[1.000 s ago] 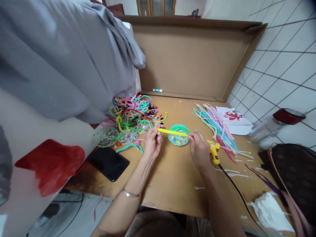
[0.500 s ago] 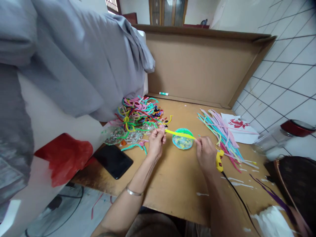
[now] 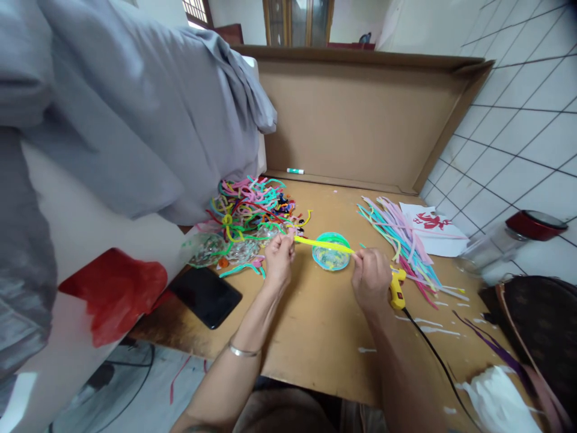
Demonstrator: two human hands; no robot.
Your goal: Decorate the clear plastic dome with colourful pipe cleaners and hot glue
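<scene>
A yellow pipe cleaner [image 3: 322,244] is stretched nearly level between my two hands. My left hand [image 3: 279,260] pinches its left end, and my right hand [image 3: 371,276] pinches the other. Just behind the strip, on the table, sits a round clear dish [image 3: 331,260] edged with green and turquoise pipe cleaner; the strip hides part of it. Beside my right hand lies a yellow glue gun [image 3: 397,290] with a black cord, its front partly covered by the hand.
Tangled coloured pipe cleaners [image 3: 252,204] lie at the back left, near a black phone [image 3: 207,296]. Straight pipe cleaners [image 3: 406,234] and a paper with a red figure [image 3: 433,222] lie right. A glass bottle [image 3: 489,246] and brown bag [image 3: 536,325] stand beyond. Cardboard [image 3: 347,120] borders the back.
The view has shifted slightly, so most things sit a little further left. Both hands keep the yellow pipe cleaner stretched between them with almost no change.
</scene>
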